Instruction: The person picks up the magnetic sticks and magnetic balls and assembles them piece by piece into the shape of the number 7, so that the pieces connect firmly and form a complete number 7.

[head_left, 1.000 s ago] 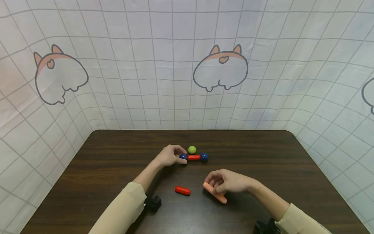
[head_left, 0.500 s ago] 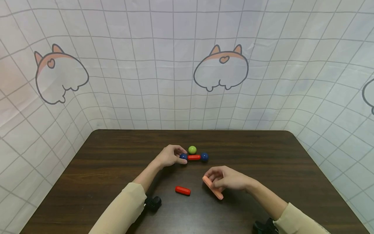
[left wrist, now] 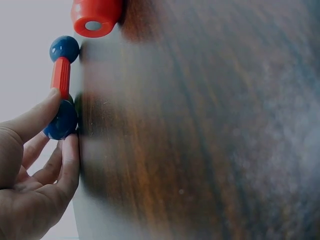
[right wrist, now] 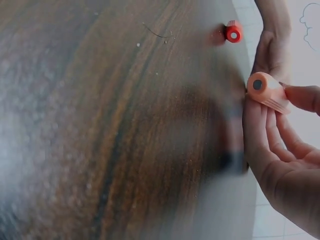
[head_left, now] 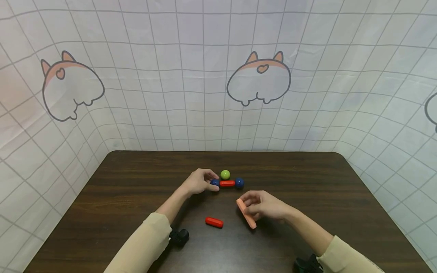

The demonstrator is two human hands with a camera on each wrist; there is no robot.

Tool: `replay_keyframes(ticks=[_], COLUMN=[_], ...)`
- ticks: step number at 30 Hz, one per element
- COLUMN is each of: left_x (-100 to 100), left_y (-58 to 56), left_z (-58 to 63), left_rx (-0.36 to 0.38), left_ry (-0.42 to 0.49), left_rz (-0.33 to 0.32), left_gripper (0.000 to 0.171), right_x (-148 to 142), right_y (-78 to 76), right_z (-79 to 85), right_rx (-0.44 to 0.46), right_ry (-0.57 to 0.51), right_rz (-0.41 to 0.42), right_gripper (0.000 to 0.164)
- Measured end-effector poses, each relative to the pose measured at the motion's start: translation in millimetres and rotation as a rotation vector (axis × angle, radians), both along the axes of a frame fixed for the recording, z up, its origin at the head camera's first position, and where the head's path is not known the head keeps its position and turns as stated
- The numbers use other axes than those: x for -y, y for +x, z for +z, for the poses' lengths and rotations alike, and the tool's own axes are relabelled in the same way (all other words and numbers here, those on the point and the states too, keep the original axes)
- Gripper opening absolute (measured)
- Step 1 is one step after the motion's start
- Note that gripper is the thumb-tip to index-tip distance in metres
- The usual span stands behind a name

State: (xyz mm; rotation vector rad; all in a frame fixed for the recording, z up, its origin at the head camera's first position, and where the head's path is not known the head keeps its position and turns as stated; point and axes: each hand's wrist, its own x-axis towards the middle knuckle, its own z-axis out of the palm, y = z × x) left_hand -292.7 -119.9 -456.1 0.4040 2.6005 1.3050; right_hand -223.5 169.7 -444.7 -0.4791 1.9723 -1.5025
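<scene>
"Orange rod (head_left: 248, 218) first: where does it lie against the grip?"

"Inside it. The right hand (head_left: 264, 204) pinches it, thumb on the near side, fingers on the far. Its far tip lies by the fingertips, and the near end juts out past the thumb."

"Straight across?"

"No, slanted: far end to the left, near end to the right. From the right wrist you see one end face, with a dark round spot in it. Whether the rod touches the tabletop (head_left: 293, 178), I cannot tell."

"And the left hand (head_left: 198, 182)?"

"Farther off and to the left, its thumb and fingers clasped about the left blue ball (head_left: 214, 182). That ball sits on the left end of a short red bar (head_left: 227, 183); the right blue ball (head_left: 239, 183) sits on the other end, so they make a row."

"How does the row stand to the orange rod?"

"On the far side of it. The right blue ball is about straight beyond the rod's far tip, apart from it. A green ball (head_left: 225, 174) lies just beyond the bar; I can't say if they touch."

"Anything nearer?"

"A loose red piece (head_left: 214, 222), lying on the tabletop left of the orange rod, apart from both hands."
</scene>
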Motion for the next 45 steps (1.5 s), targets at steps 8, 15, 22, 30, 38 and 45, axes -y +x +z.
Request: replay_keyframes(ticks=[8,15,22,30,38,45], left_x=[-0.3,-0.2,-0.3,0.8,1.0,0.6], left_y=[-1.5,-1.7,-1.9,-1.0,-1.0,-1.7], left_z=[-1.3,-2.4,-1.6,0.4,-0.7,-3.1], left_rx=[0.0,-0.007,-0.003,-0.007,-0.005,-0.006], left_ry=[0.004,0.006,0.0,-0.001,0.004,0.006], left_rz=[0.002,-0.003,-0.006,-0.011,-0.004,-0.007], left_gripper=[0.028,0.028,0.028,0.028,0.029,0.029], right_x=[1.0,3.8,8.1,13.7,20.6,24.2], right_y=[-2.9,-4.3,-4.8,-7.3,-8.6,-8.2], right_z=[-2.9,-4.4,-4.6,-6.5,-9.1,-10.9], right_rx=[0.057,0.096,0.113,0.101,0.094,0.096], right_ry=[-0.054,-0.068,-0.073,-0.066,-0.08,-0.086], right_rz=[-0.083,-0.141,-0.189,-0.241,-0.281,-0.31], right_gripper=[0.047,0.051,0.052,0.052,0.051,0.05])
